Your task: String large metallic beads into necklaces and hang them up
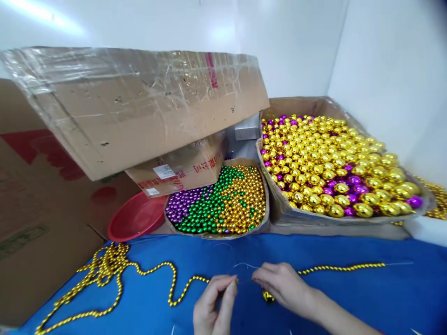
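- Pinching the clear thread [246,265], the right hand [284,288] has only a fine, slick line above the blue cloth [328,302]; it could slip free.
- The left hand [214,302] has thumb and forefinger pressed together; I cannot tell what lies between them.
- The large gold bead [268,297] sits just under the right hand, where a wrist bump might knock it.
- The long gold bead string [171,288] lies looped and heaped to the left, so a tug could snarl it.

Bright interior; ceiling glare upper left; wide-angle edge stretch; dark upper-right corner; slight softness.
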Motion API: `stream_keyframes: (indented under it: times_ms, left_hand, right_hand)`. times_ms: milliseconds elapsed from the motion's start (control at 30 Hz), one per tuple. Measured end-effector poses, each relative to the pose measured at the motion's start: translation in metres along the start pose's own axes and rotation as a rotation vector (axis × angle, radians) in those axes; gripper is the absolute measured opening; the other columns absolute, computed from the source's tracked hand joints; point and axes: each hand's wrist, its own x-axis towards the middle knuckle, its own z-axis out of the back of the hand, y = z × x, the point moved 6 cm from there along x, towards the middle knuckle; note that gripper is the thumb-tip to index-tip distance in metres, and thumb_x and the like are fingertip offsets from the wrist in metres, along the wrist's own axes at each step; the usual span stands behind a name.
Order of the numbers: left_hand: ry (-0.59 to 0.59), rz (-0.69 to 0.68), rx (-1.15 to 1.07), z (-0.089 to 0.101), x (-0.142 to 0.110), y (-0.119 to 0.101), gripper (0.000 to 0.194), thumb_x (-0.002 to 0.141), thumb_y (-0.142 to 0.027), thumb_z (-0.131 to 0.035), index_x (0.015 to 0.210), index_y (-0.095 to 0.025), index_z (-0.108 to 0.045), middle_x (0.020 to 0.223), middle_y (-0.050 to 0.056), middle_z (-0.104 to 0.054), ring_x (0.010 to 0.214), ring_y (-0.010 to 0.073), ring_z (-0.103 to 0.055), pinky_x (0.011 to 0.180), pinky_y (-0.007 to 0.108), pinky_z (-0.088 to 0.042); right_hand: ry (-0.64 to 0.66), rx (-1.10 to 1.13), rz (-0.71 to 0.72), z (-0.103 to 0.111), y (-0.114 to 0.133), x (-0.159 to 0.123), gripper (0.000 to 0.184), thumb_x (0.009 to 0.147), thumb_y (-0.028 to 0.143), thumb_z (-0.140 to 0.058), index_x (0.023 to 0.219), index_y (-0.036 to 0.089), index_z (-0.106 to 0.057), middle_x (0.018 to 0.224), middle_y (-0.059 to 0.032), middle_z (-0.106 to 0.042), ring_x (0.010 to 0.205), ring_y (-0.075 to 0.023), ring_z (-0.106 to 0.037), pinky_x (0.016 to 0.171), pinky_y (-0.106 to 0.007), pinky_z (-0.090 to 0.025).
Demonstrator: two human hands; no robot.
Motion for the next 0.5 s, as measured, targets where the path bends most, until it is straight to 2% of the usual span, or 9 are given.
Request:
stream_keyframes:
  times_ms: [100,167,267,367,433,500]
  left_hand:
    - [0.056,0.064,0.009,-0.002,0.004,0.015,0.024,0.084,-0.037,-0.055,0.096,-0.018,-0.066,0.087,0.007,-0.068,0.07,0.0179,-0.063,0.061,0.025,-0.053]
    - [0.121,0.058,0.149,-0.005,0.011,0.029,0.03,0.089,-0.037,-0.046,0.106,-0.018,-0.062,0.093,0.009,-0.068,0.078,0.0203,-0.064,0.067,0.029,-0.053]
    - [0.239,-0.043,0.406,-0.019,0.028,0.049,0.027,0.087,-0.03,-0.047,0.104,-0.018,-0.064,0.099,0.012,-0.067,0.092,0.0264,-0.06,0.084,0.043,-0.048]
    - [0.337,-0.095,0.445,-0.04,0.041,0.059,0.022,0.082,-0.022,-0.054,0.098,-0.018,-0.069,0.099,0.013,-0.066,0.098,0.0306,-0.055,0.094,0.053,-0.038]
    - [0.416,-0.105,0.411,-0.057,0.043,0.054,0.022,0.083,-0.021,-0.053,0.098,-0.019,-0.069,0.098,0.012,-0.067,0.094,0.0276,-0.058,0.091,0.048,-0.041]
    - [0.514,-0.113,0.346,-0.076,0.037,0.042,0.026,0.084,-0.024,-0.053,0.107,-0.021,-0.065,0.104,0.009,-0.066,0.085,0.021,-0.061,0.082,0.037,-0.049]
  right_hand:
    - [-0.03,0.055,-0.003,0.01,-0.005,0.0,0.023,0.093,0.024,-0.04,0.091,0.024,-0.063,0.078,-0.0025,-0.067,0.07,-0.016,-0.062,0.062,-0.023,-0.042]
    - [-0.083,0.114,-0.034,0.02,-0.008,-0.002,0.025,0.094,0.023,-0.037,0.092,0.022,-0.061,0.076,-0.0016,-0.065,0.069,-0.0143,-0.061,0.063,-0.023,-0.042]
    - [-0.177,0.206,-0.1,0.039,-0.011,-0.007,0.026,0.097,0.026,-0.032,0.097,0.021,-0.058,0.076,0.0001,-0.062,0.065,-0.0116,-0.058,0.063,-0.021,-0.042]
    - [-0.244,0.279,-0.157,0.056,-0.011,-0.01,0.027,0.098,0.031,-0.032,0.098,0.021,-0.057,0.07,0.0022,-0.057,0.06,-0.0104,-0.055,0.06,-0.021,-0.041]
    - [-0.263,0.327,-0.185,0.064,-0.01,-0.009,0.028,0.098,0.032,-0.031,0.097,0.02,-0.057,0.062,0.0047,-0.052,0.055,-0.0096,-0.052,0.056,-0.021,-0.04]
    - [-0.262,0.38,-0.196,0.071,-0.005,-0.003,0.029,0.097,0.033,-0.032,0.097,0.02,-0.057,0.058,0.0062,-0.049,0.05,-0.0082,-0.049,0.052,-0.019,-0.038]
